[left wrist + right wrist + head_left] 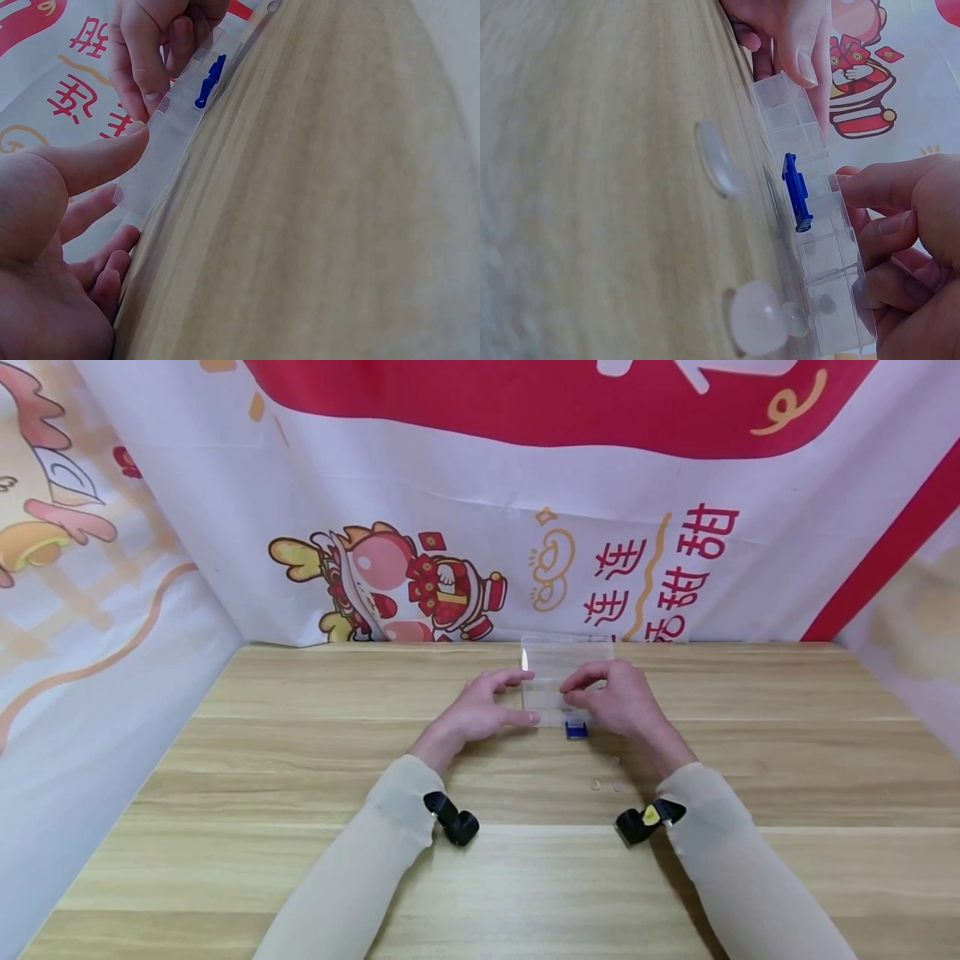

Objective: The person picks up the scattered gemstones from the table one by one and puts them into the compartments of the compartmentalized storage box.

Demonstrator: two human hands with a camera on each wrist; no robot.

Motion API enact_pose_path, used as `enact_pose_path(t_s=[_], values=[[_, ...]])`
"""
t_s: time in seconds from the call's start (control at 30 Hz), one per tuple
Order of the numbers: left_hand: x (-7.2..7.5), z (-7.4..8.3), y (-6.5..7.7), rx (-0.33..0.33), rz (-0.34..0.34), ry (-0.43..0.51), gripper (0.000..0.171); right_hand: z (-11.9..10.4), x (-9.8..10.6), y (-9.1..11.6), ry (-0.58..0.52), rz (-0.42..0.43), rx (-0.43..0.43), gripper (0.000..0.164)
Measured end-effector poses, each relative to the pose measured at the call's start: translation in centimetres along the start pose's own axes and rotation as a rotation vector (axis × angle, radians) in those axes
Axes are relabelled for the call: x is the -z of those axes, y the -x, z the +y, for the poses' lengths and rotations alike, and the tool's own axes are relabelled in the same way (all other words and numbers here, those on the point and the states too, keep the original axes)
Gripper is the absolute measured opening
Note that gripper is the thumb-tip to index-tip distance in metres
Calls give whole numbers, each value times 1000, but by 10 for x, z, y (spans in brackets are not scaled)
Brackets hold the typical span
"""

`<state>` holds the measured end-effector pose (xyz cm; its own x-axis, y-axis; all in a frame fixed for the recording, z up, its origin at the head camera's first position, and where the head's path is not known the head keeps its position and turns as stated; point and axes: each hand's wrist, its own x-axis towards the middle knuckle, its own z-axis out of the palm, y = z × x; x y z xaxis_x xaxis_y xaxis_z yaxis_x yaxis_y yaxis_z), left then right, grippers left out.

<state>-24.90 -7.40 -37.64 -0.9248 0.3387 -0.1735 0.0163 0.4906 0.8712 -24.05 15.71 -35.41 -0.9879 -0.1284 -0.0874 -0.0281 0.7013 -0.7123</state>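
At the far side of your wood-grain tabletop (525, 893), just before the white printed cloth backdrop (480, 493), lies the clear plastic compartment box (543, 695), its clear lid (567, 657) on the far side and a blue plastic latch (576, 731) midway along the near side. Your left hand (483, 703) is at its left end, your right hand (617, 695) over its right half. Nearer you, right of the latch, lie a clear oval piece (718, 159), a pale pink rounded piece (757, 319) to its right, and a small clear rounded piece (796, 319) beyond the pink one.

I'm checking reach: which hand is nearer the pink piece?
Right: the right hand is beyond the pink piece, at the clear box. The left hand is farther left, at the box's left end.
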Motion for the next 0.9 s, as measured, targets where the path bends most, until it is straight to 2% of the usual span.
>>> enact_pose_path(t_s=[0.3, 0.5, 0.9], values=[[0, 1, 1, 2, 3, 3, 69, -1, 1, 0, 12, 13, 9, 13], [0, 0, 0, 7, 7, -6, 69, -3, 5, 2, -8, -26, 13, 14], [-1, 1, 0, 2, 0, -16, 69, -5, 33, 9, -1, -22, 174, 18]])
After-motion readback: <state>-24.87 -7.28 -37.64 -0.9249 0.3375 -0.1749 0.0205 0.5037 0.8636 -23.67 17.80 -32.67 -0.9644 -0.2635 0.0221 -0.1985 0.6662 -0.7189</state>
